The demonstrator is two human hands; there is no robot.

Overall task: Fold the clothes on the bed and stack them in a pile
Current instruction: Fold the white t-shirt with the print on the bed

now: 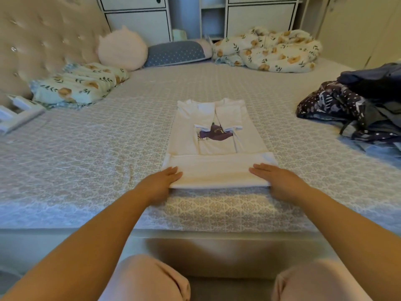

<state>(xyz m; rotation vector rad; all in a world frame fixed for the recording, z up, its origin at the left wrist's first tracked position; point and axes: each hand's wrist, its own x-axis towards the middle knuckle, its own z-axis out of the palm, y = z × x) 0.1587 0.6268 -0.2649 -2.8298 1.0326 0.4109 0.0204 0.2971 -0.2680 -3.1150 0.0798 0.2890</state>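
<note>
While the white cotton T-shirt with a purple print (213, 144) lies flat mid-bed, sleeves folded in and hem turned up, your left hand (161, 184) and right hand (280, 183) grip that folded edge, fingers straight on top; you are likely mid-fold, so next carry it toward the collar; 1 dark heap of unfolded clothes (355, 107) waits at your right.

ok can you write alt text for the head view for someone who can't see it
Two hands, left hand and right hand, hold the folded-up bottom hem of a white t-shirt lying on a patterned bed, its sleeves already folded in. A heap of dark unfolded clothes sits at the right, with pillows and a floral blanket at the far side.
</note>
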